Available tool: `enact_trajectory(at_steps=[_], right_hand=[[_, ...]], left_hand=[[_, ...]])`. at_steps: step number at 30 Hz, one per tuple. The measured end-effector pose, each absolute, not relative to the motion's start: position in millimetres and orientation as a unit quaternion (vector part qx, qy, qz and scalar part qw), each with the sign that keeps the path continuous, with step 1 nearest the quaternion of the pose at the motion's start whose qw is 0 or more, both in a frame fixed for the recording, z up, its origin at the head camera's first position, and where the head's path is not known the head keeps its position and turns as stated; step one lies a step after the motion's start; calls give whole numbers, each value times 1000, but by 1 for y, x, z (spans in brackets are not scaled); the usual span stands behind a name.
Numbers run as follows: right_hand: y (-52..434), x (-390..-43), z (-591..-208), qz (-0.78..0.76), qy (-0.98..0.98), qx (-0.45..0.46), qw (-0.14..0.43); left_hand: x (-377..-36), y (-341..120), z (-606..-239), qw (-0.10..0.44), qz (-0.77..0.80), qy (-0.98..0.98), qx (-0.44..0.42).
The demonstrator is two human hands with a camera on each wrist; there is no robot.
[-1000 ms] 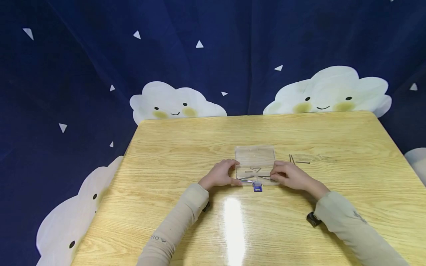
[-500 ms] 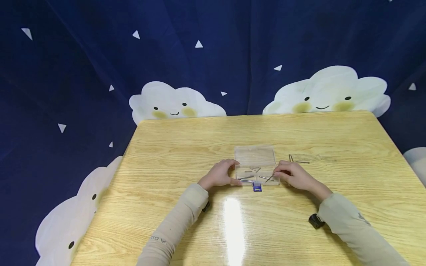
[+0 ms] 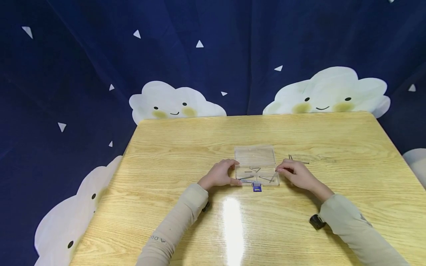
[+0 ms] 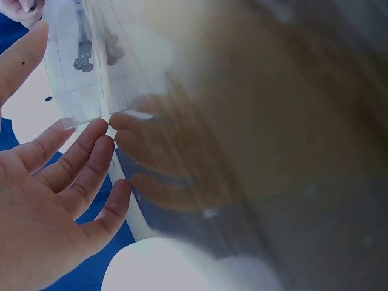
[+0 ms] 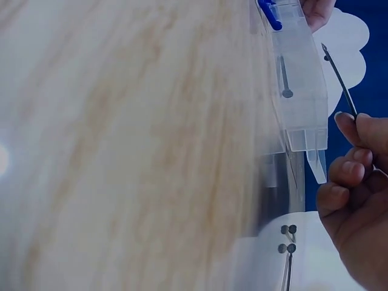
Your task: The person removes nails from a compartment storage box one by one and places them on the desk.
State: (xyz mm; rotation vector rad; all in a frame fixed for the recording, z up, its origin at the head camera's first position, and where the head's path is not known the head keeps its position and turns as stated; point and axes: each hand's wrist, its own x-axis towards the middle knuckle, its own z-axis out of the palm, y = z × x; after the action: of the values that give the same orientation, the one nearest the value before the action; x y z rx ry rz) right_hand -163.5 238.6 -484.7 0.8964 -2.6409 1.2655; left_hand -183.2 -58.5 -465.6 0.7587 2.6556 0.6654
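Note:
A clear plastic box (image 3: 254, 157) lies open mid-table, lid flat behind it and a blue latch (image 3: 256, 187) at its front. Several nails (image 3: 253, 170) lie inside. My left hand (image 3: 221, 173) holds the box's left end between thumb and fingers; the left wrist view shows the fingertips (image 4: 97, 136) at the box's corner (image 4: 79, 91). My right hand (image 3: 294, 173) sits at the box's right edge and pinches a thin nail (image 3: 274, 176) that slants down into the box. From the right wrist, that nail (image 5: 336, 76) points past the box (image 5: 300, 91).
Loose nails (image 3: 297, 159) lie on the wooden table (image 3: 186, 147) just right of the box; their heads (image 5: 286, 239) appear in the right wrist view. A dark blue cloth with white clouds (image 3: 176, 103) hangs round the table. A bright glare (image 3: 233, 221) lies near me.
My right hand has drawn back to the right, from over the box's front right part to its right edge, with the nail pinched. The left hand and box have stayed put.

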Motion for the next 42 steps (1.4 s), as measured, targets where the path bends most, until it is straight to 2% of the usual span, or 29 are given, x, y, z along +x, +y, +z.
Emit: enact_trajectory(at_steps=[21,37,42], right_hand=[[256,-159,-474,408,-874,255,59],[280,-156,-479,374,-901,215,49],[286,-156,-478,365,-911,191,20]], left_hand=[[-183,-58,-467,152,237,923,262],[-184,-59,-468,149,235,923,264],[-184,-59,-469,146,235,924,266]])
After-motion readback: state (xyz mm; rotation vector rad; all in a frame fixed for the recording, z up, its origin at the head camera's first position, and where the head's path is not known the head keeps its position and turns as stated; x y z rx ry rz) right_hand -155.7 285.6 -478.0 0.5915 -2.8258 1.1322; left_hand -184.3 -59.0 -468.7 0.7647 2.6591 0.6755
